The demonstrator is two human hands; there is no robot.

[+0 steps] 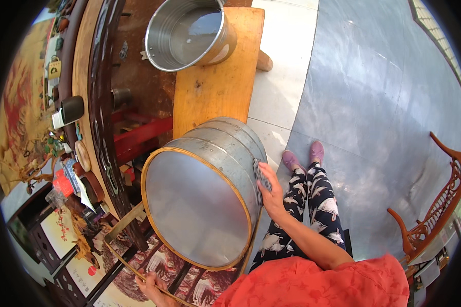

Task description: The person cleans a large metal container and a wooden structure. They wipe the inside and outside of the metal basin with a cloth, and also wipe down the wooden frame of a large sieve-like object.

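Observation:
A large galvanized metal drum (197, 204) lies on its side on a wooden bench, its flat, pale grey end framed by a tan rim. Against the drum's right side, my right hand (272, 192) presses a crumpled dark grey cloth or scouring pad (262, 176), fingers closed over it. At the lower left, my left hand (156, 289) has its fingers bent around a thin tan strip (125, 261) that runs in a loop below the drum. Part of that hand is cut off by the picture's lower edge.
Behind the drum, a metal bucket (189, 36) of water stands on the wooden bench (210, 97). To the left runs a dark-edged table (105, 128) with a dark cup (71, 110) and assorted small items. A carved wooden chair (435, 210) stands at the right on the grey floor.

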